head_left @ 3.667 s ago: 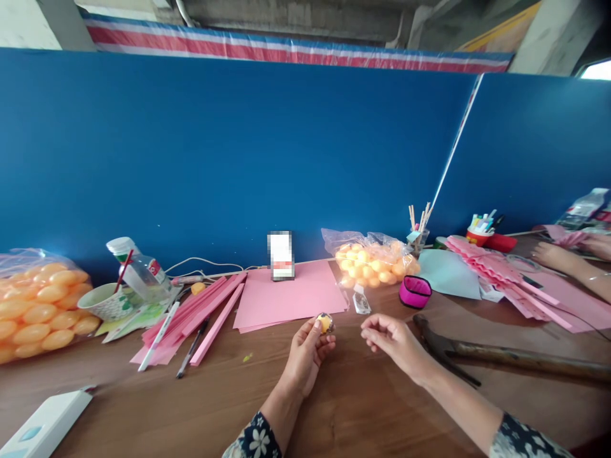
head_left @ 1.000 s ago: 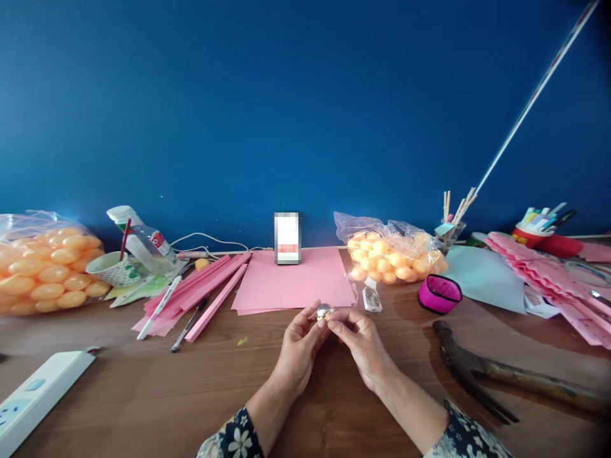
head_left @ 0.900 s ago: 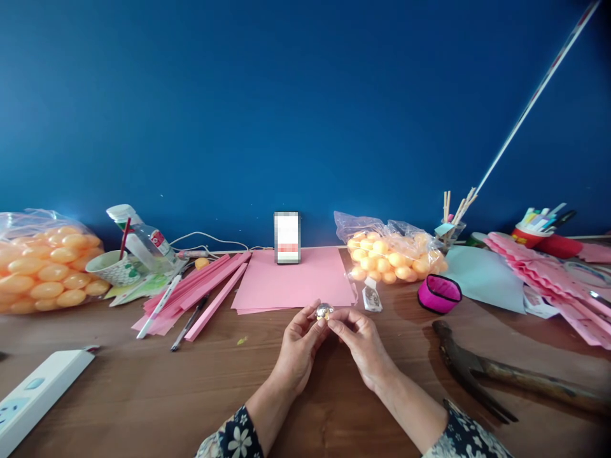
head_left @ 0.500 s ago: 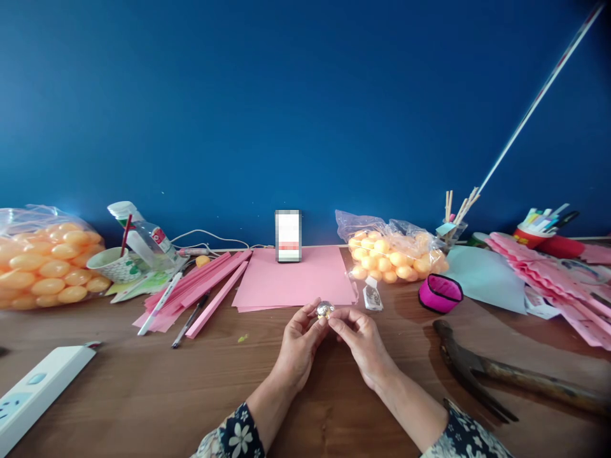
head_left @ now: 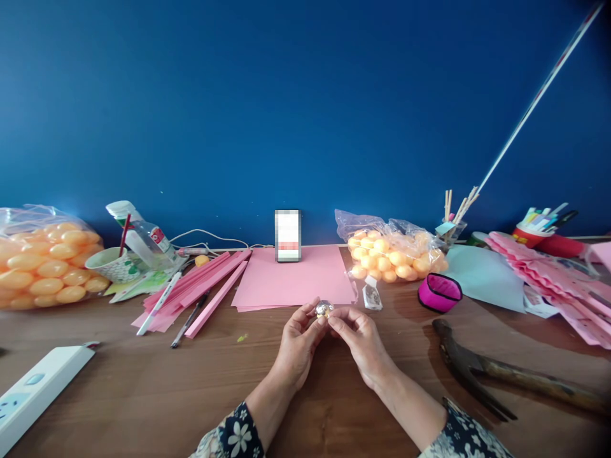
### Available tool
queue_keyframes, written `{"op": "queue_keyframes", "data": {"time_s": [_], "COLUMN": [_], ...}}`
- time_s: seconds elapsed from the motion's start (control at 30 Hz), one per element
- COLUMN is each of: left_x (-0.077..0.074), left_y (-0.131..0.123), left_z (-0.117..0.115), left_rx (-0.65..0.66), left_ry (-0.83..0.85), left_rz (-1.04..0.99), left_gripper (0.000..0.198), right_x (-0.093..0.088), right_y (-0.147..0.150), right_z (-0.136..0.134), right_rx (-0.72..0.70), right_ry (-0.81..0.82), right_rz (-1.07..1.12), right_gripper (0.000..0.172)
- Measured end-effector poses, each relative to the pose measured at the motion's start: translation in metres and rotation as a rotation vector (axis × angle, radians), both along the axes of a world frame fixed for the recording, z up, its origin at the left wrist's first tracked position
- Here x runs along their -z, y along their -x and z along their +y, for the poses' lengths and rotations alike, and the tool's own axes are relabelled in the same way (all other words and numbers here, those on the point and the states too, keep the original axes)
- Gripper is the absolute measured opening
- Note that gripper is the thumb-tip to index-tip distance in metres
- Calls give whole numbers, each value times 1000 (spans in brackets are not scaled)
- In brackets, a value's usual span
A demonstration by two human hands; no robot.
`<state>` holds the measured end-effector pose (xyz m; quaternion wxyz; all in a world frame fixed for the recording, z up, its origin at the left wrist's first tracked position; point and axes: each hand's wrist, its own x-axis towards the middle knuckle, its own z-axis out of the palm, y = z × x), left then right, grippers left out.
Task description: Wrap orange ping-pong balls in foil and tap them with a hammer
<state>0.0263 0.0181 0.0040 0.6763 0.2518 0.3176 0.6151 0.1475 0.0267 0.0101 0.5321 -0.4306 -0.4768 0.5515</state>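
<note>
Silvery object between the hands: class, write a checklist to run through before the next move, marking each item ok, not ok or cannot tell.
1. Left hand has its grip on the silvery object: ok.
2. Right hand has its fingertips on the same object: ok.
3. Underside of the object visible: not ok, fingers cover it.
4. Hammer apart from both hands: ok.
5. Pink sheets evenly stacked: not ok, lower edges stick out.
6. Phone screen content: cannot tell, it is pixelated.
</note>
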Motion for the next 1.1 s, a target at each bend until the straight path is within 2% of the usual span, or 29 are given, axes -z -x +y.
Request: {"op": "queue_keyframes", "data": {"time_s": [0.67,1.1], "left_x": [0,1], "left_y": [0,1], "left_z": [0,0], "left_rx": [-12,-26], "left_ry": [-7,-43], "left_rz": [40,155], "left_gripper": [47,46], "right_x": [0,0], "right_y": [0,-1], "right_z": [0,-1], "right_rx": [-23,-45], "right_ry": [38,65], "right_rz": [-6,-17], "right_gripper": [21,21]}}
